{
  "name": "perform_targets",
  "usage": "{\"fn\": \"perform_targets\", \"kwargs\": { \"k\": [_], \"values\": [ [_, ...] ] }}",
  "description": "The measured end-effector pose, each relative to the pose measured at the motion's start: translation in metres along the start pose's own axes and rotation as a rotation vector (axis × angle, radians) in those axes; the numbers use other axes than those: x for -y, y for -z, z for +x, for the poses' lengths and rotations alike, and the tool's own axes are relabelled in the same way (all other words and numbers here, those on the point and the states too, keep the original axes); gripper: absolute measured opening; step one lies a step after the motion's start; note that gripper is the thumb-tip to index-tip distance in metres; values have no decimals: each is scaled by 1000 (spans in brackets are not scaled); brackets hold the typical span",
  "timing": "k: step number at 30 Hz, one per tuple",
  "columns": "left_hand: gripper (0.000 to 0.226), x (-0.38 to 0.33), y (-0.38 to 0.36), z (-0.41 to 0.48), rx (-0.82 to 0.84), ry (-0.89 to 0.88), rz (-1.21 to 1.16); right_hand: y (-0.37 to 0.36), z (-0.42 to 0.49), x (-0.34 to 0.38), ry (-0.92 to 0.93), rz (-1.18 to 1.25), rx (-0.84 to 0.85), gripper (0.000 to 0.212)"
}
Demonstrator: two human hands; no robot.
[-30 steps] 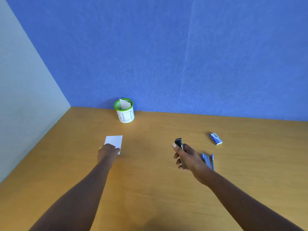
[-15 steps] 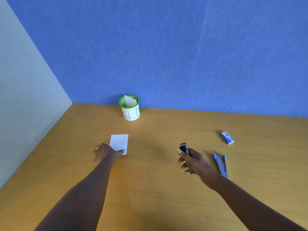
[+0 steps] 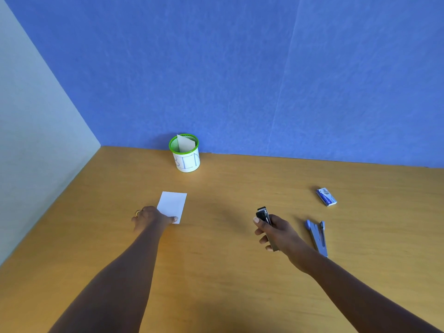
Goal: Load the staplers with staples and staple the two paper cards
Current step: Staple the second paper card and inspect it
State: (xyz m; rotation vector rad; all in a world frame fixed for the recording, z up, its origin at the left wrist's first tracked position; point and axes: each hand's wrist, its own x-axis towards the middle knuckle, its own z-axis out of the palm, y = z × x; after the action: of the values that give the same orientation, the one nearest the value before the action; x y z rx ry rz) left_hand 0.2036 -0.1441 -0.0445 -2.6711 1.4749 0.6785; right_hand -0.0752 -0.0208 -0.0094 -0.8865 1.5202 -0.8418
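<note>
A white paper card [image 3: 173, 205] lies flat on the wooden table [image 3: 216, 272]. My left hand [image 3: 149, 218] rests at its near left corner, with one straight finger lying on the card's near edge. My right hand [image 3: 278, 233] is to the right, apart from the card, and grips a black and silver stapler [image 3: 263, 215] whose head points away from me. A blue stapler [image 3: 318, 236] lies opened out on the table just right of that hand. A small blue and white staple box [image 3: 326, 197] sits further back on the right.
A white cup with a green rim [image 3: 186, 155] stands against the blue back wall [image 3: 240, 68] and holds an upright piece of paper. A pale wall [image 3: 28, 140] closes off the table's left side.
My left hand has slid left off the card, so more of the card shows and only one finger stays on its near edge. My right hand still holds the stapler.
</note>
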Motion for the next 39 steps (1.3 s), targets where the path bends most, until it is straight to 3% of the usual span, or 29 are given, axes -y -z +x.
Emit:
{"fn": "perform_targets", "kwargs": {
  "k": [7, 16, 24, 27, 33, 39],
  "values": [
    [64, -6, -4, -5, -9, -25, -74, 4, -2, 1, 1, -11, -6, 23],
    [48, -7, -13, -20, -62, -49, -373, 12, -11, 0, 12, 10, -9, 22],
    [17, -29, -9, -67, 99, -211, -755, 20, -26, -4, -20, 73, -55, 29],
    [20, -41, -6, -90, 196, -283, -835, 23, -34, -2, -20, 98, -40, 33],
    [24, -62, 4, -138, 342, -499, -771, 28, -44, 5, 97, 96, -11, 28],
    [23, -77, 24, -174, 454, -674, -707, 30, -50, 16, 160, 129, -109, 24]
  ]
}}
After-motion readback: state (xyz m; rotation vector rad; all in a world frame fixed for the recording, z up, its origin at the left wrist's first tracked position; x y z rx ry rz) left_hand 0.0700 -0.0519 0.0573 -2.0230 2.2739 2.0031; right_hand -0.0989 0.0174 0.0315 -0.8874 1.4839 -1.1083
